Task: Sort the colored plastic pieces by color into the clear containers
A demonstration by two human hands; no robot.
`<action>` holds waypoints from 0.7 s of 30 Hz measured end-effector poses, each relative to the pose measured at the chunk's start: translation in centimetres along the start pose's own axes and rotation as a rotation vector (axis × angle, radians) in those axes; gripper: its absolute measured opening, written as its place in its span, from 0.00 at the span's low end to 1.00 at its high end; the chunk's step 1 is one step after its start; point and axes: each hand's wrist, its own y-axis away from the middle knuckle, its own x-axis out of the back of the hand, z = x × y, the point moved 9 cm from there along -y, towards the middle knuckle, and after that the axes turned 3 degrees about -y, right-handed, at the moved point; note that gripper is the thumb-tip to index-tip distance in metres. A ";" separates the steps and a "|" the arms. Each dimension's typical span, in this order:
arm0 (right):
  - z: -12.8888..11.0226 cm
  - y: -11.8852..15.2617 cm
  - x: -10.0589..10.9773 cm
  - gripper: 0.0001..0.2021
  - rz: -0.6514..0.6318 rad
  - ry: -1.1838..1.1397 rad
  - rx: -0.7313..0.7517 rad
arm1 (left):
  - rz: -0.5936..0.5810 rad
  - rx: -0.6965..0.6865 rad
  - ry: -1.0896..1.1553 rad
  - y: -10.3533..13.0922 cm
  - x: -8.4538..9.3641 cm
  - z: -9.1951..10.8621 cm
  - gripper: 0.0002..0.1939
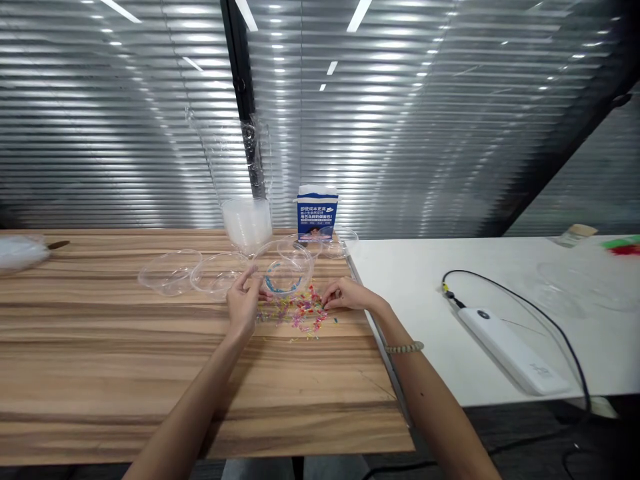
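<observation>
Your left hand (pixel 243 298) pinches something too small to tell beside the clear bowl (pixel 284 271); the coloured bits (pixel 300 312) lie scattered between your hands; your right hand (pixel 347 294), fingers curled on them, could flick some off the table edge (pixel 376 337)

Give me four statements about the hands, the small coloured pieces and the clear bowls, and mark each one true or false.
1. The right hand touches the scattered small coloured pieces on the wooden table. True.
2. The clear plastic bowl with a blue ring inside lies on the white table. False: it is on the wooden one.
3. The blue and white carton stands upright. True.
4. The left hand holds the white power bank. False: that lies untouched on the white table.
</observation>
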 end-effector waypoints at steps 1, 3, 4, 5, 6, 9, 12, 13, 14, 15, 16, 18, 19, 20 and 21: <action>0.2 -0.1 -0.1 0.05 -0.003 0.004 -0.006 | -0.004 -0.004 -0.007 0.0 0.0 0.0 0.31; 0.4 -0.2 -0.4 0.04 -0.010 0.017 -0.015 | -0.012 -0.009 -0.018 -0.1 0.0 -0.1 0.31; 0.5 -0.2 -0.5 0.04 -0.010 0.025 -0.015 | -0.012 -0.011 -0.019 -0.1 0.0 -0.1 0.31; 0.5 -0.3 -0.5 0.04 -0.009 0.033 -0.016 | -0.012 -0.014 -0.019 -0.1 0.0 -0.1 0.31; 0.6 -0.3 -0.6 0.04 -0.009 0.042 -0.017 | -0.011 -0.015 -0.017 -0.1 0.0 0.0 0.31; 0.6 -0.3 -0.3 0.04 0.020 0.034 -0.014 | -0.008 -0.010 -0.014 0.0 -0.1 0.2 0.30; 0.5 0.0 1.9 0.06 0.218 -0.012 -0.003 | -0.038 -0.014 -0.012 0.2 -0.5 0.5 0.29; 0.5 0.3 2.9 0.07 0.320 -0.023 0.000 | -0.055 -0.021 -0.014 0.3 -0.7 0.5 0.29; 0.4 0.7 3.8 0.07 0.415 -0.031 0.005 | -0.075 -0.027 -0.018 0.3 -0.9 0.6 0.29; 0.3 0.9 4.5 0.08 0.489 -0.038 0.012 | -0.091 -0.030 -0.024 0.4 -1.0 0.6 0.30; 0.2 1.1 4.9 0.09 0.528 -0.046 0.017 | -0.105 -0.031 -0.031 0.5 -1.2 0.6 0.30; 0.0 1.0 4.6 0.10 0.516 -0.062 0.020 | -0.122 -0.034 -0.040 0.5 -1.3 0.5 0.31; 0.0 0.8 4.3 0.10 0.490 -0.068 0.015 | -0.125 -0.037 -0.040 0.5 -1.3 0.5 0.31; 0.1 0.6 3.9 0.11 0.463 -0.074 0.006 | -0.123 -0.041 -0.037 0.5 -1.3 0.6 0.32; 0.2 0.4 3.5 0.11 0.441 -0.080 -0.004 | -0.118 -0.041 -0.032 0.5 -1.3 0.6 0.32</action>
